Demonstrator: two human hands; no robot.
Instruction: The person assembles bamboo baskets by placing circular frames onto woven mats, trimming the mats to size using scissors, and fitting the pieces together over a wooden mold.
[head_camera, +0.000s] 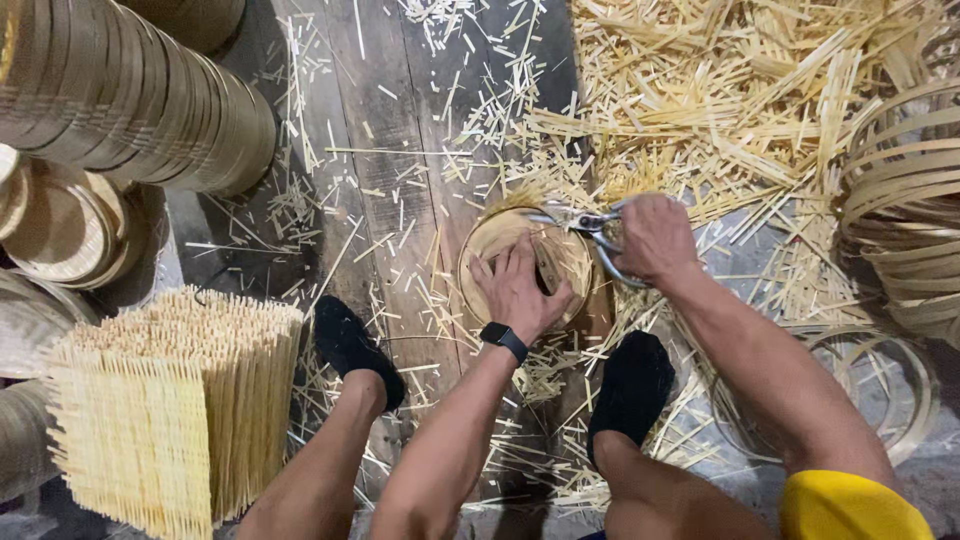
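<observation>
A round bamboo tray (497, 236) with slats across its bottom lies on the wooden floor between my feet. My left hand (520, 285) presses flat on it, a black watch at the wrist. My right hand (655, 238) grips a pair of metal shears (590, 222) whose blades reach over the tray's far rim, where slat ends stick out.
A stack of woven bamboo mats (170, 400) stands at the lower left. Round bamboo trays (130, 90) are stacked at the upper left. Bamboo hoops (905, 200) pile at the right, and cut bamboo strips (700, 90) litter the floor. My feet wear black socks (355, 345).
</observation>
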